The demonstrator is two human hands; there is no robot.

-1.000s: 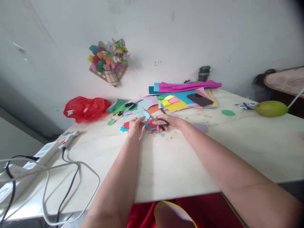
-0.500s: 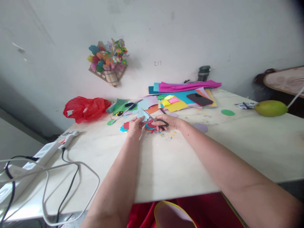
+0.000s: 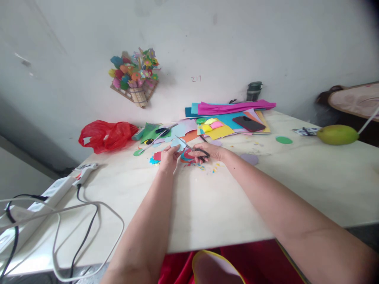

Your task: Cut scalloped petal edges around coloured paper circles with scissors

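Before a pale wall [image 3: 225, 51], the left hand's [image 3: 169, 157] grip pinched a scalloped light-blue piece [image 3: 176, 142] above the surface [image 3: 213, 205], toward its back edge, while the right hand [image 3: 213, 150] clasped scissors [image 3: 188, 146], and neat curves likely depended on turning the piece, fingertips clear of the blades.

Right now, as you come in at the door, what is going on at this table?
A person holds a light-blue scalloped paper piece in the left hand and black-handled scissors in the right hand, the blades up against the paper. Small colored scraps lie on the table just below the hands. Behind them are a second pair of scissors, colored sheets and a smartphone. A red plastic bag sits off to the left.
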